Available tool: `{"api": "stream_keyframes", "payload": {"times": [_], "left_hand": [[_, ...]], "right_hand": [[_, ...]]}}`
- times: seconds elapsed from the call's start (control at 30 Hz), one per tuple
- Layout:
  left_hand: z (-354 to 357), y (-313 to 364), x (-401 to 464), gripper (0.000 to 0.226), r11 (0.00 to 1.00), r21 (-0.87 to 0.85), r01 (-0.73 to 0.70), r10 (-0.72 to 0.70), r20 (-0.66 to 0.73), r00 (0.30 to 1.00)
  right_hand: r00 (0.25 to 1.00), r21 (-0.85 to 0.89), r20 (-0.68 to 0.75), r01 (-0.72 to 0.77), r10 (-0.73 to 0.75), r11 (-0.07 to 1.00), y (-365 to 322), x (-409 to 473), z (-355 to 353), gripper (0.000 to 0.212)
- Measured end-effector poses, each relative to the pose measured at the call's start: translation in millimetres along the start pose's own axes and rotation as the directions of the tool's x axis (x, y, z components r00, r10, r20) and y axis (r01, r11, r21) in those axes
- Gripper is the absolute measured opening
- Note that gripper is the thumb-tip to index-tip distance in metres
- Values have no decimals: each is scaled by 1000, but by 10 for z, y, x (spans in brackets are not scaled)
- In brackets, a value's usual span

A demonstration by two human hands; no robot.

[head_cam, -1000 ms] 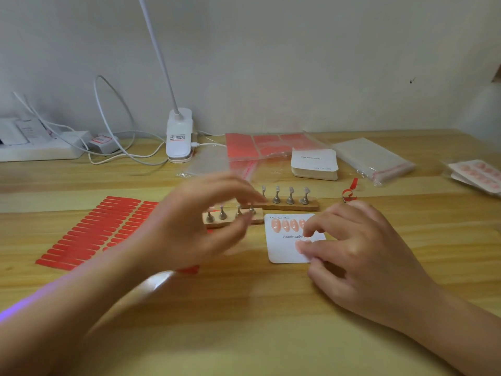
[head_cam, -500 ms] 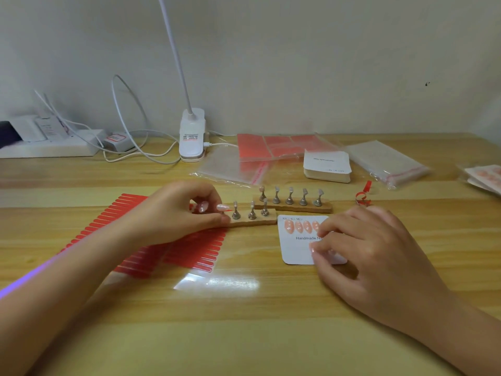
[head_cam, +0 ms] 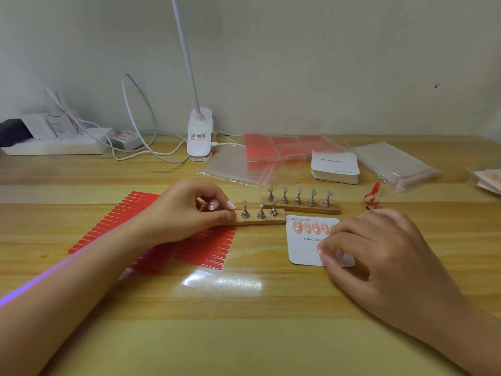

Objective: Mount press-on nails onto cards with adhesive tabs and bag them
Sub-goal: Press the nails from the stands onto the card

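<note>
The white card (head_cam: pixel 306 248) lies flat on the wooden table (head_cam: pixel 244 335), a little right of the middle. A row of pink press-on nails (head_cam: pixel 311 228) is already stuck along its top edge; I count four, and a fifth may be hidden under the fingers. The right hand (head_cam: pixel 379 256) rests on the lower right part of the card, fingertips bent down and pressing it to the table, not closed around anything.

Just left of the card stands the near wooden holder (head_cam: pixel 260 219) with three metal pegs in view. The left hand (head_cam: pixel 189 213) is at its left end, thumb and first fingers pinched together there. Whether they hold a nail off a peg or only the wood, I cannot tell. The left forearm lies over the red adhesive tab sheets (head_cam: pixel 211 251).

The far holder (head_cam: pixel 301 205) has five pegs, and most look bare.

I judge the step is taking the next nail from the holder. To do it well, lift it by the edges, straight up, so that the light holder does not tip, and keep the card pressed flat.
</note>
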State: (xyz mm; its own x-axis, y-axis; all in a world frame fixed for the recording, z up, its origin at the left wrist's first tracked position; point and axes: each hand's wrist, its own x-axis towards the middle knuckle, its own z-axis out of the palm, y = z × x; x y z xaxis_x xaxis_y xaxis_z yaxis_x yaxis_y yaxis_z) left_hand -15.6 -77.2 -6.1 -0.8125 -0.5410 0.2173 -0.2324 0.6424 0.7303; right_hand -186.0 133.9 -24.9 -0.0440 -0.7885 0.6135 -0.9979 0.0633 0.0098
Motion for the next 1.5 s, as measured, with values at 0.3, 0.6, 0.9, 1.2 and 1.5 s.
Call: {"api": "stream_keyframes", "payload": {"times": [0.3,0.6,0.9,1.2,1.5], "left_hand": [[21,7,-17,17,998,-54,28,-28,-7,1000],[27,-15,-36,16,996,-84,44,-45,-18,999],[34,-25,-32,19,989,-149,18,-19,-9,1000],[24,-51,-16,14,991,-136,11,-7,30,1000],[11,-60,-16,11,994,-111,1,5,46,999]], "right_hand": [[999,33,15,33,-34,999,-36,131,-43,23],[989,229,144,-11,-22,973,-288,635,-14,20],[969,196,231,40,-86,980,-457,988,259,27],[964,117,217,134,-157,984,-477,1044,328,23],[970,279,242,-47,-22,959,-443,1123,340,17]]}}
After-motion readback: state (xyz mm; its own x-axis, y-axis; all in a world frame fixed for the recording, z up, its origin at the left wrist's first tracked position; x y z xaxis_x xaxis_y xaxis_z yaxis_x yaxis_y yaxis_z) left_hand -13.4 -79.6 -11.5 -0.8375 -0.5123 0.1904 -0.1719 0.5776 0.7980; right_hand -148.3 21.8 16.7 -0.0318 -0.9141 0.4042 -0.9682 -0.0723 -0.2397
